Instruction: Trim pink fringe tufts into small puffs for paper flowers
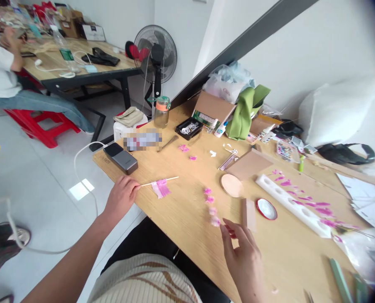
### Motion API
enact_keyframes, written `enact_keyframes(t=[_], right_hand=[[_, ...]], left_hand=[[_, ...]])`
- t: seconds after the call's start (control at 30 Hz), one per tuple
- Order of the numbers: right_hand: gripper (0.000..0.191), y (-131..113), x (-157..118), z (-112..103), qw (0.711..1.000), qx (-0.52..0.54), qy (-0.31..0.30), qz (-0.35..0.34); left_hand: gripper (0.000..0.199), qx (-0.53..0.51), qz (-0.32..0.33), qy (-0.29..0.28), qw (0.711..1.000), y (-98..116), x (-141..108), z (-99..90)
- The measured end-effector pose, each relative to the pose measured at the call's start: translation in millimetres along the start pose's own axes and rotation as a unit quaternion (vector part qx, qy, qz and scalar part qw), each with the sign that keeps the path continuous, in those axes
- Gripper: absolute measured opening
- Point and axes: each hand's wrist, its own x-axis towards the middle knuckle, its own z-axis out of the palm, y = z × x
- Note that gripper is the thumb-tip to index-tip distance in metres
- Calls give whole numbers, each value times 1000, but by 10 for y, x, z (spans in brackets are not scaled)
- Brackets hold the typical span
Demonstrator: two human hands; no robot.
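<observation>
My left hand (123, 194) is closed at the table's near edge, its fingertips pinching the end of a thin pale stick (174, 178). A pink-and-white fringed strip (161, 188) hangs around the stick near its middle. My right hand (242, 252) hovers at the front of the table, fingers curved and thumb and forefinger slightly apart. Just beyond its fingertips lies the nearest of several pink fluffy blossoms (210, 200) set in a row. A small red-and-white item (232, 231) shows partly behind the fingers; I cannot make out its kind or whether they touch it.
A round wooden disc (232, 185), a red-rimmed lid (267, 209) and a white foam strip (293, 204) with pink petals beside it lie to the right. A power bank (121, 158) with a cable sits left. Behind stand a bottle (161, 113) and a black tray (189, 128).
</observation>
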Motion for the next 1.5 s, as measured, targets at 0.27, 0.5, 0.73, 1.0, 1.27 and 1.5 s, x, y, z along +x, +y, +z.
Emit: enact_keyframes(t=[0.27,0.5,0.73,1.0,1.27,1.5], right_hand=[[27,-87,29,37,1000,8,-16,3],[29,-51,19,88,1000,9,-22,-17],[26,-38,2,127,999,10,-40,-18],[23,-86,40,151,999,13,-35,-34],[23,-203,159,196,998,21,-27,-62],[18,-375,247,247,993,33,-34,-107]], left_hand=[[18,46,-14,30,998,39,-36,26],[18,48,-11,40,998,64,-22,42],[18,40,-10,40,998,51,-18,44],[15,48,-17,40,998,71,-30,44],[11,2,-21,66,998,202,-125,56],[5,-64,1,63,996,370,-199,143]])
